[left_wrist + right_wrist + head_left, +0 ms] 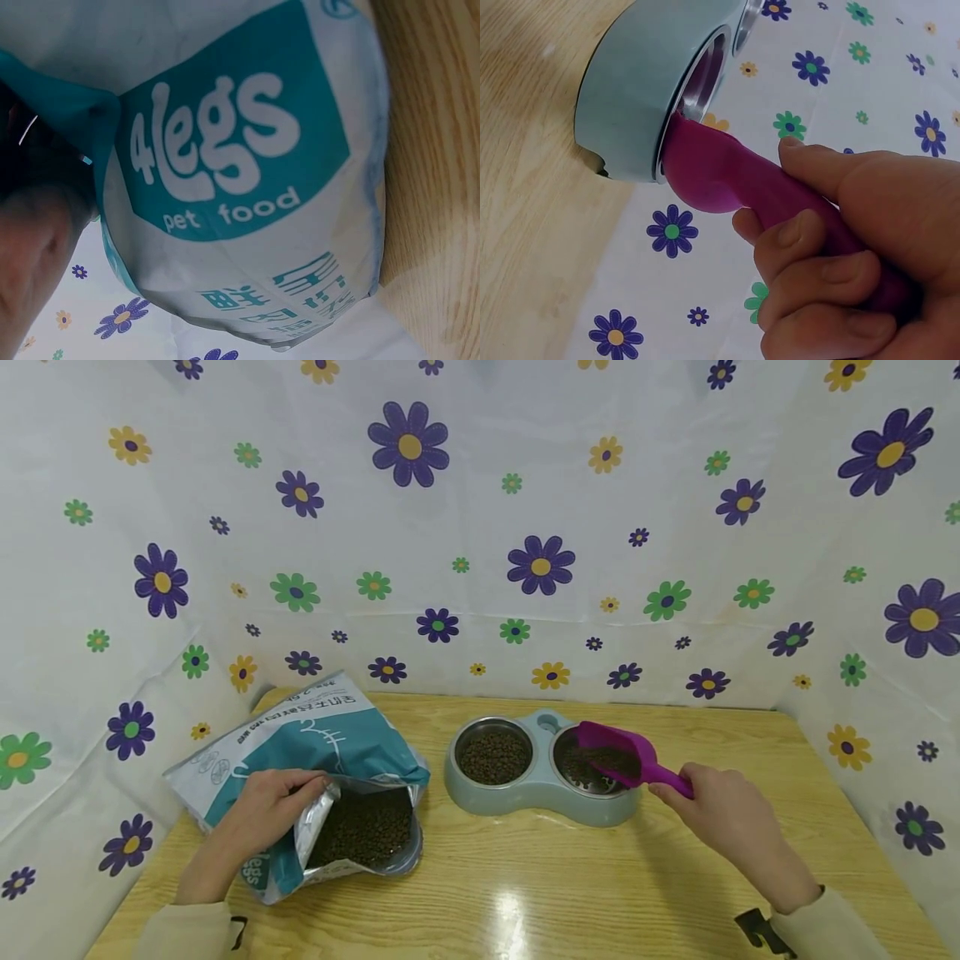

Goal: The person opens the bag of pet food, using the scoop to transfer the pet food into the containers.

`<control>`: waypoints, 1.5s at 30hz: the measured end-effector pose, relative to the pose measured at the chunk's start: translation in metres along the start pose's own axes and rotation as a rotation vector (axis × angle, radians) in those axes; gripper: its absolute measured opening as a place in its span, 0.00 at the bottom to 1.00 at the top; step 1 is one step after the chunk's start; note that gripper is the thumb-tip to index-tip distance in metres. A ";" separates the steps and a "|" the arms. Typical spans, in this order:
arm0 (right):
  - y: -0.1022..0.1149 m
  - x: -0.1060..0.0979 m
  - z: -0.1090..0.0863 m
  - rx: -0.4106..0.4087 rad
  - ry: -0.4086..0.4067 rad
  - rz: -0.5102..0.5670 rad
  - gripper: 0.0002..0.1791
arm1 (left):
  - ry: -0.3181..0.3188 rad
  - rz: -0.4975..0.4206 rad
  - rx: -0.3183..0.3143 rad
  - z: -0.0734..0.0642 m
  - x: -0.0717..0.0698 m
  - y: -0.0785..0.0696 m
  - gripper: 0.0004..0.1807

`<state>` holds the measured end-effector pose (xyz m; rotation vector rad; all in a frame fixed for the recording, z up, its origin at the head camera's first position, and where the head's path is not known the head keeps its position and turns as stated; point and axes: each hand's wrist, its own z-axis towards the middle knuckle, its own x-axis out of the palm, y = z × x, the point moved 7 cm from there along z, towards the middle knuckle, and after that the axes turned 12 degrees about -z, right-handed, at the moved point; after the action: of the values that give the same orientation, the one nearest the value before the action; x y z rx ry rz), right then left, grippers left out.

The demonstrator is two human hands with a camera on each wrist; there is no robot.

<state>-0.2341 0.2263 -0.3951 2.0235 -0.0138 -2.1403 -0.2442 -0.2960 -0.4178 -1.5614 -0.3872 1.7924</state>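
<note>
My right hand (723, 806) grips the handle of a magenta scoop (615, 750), with fingers curled round it in the right wrist view. The scoop is tilted over the right bowl (561, 774) of a pale blue-green double feeder (517, 802); dark kibble lies in the scoop and in that bowl. Kibble (495, 756) fills much of the left bowl. At the left, my left hand (273, 806) pinches the folded edge of a teal and white pet food bag (375, 739). The bag lies with its mouth open toward me, showing brown kibble (363, 831) inside.
Everything stands on a light wooden table (517, 885). A white flower-print cloth (465, 510) hangs behind the table and along both sides. The feeder sits near the middle, right of the bag.
</note>
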 end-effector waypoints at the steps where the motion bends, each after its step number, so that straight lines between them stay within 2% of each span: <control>1: 0.001 -0.001 -0.001 -0.003 -0.015 -0.009 0.22 | 0.003 -0.002 -0.005 0.000 0.000 0.000 0.13; 20: 0.012 -0.019 -0.016 -0.019 -0.214 -0.190 0.25 | 0.020 -0.003 -0.018 0.000 0.001 0.001 0.14; 29: 0.020 -0.021 -0.022 -0.011 -0.261 -0.274 0.25 | 0.032 -0.014 -0.023 0.000 0.001 0.000 0.14; 35: 0.018 -0.023 -0.025 0.009 -0.268 -0.264 0.24 | 0.027 -0.011 -0.021 0.000 0.001 0.000 0.13; 39: 0.008 -0.025 -0.023 0.039 -0.188 -0.107 0.22 | 0.036 -0.025 -0.038 0.001 0.002 0.001 0.14; 45: 0.000 -0.002 -0.021 0.091 0.140 0.257 0.26 | 0.032 -0.028 -0.040 0.000 0.003 0.003 0.15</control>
<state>-0.2131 0.2294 -0.3948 2.0864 -0.3374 -1.8706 -0.2456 -0.2957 -0.4218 -1.6028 -0.4292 1.7460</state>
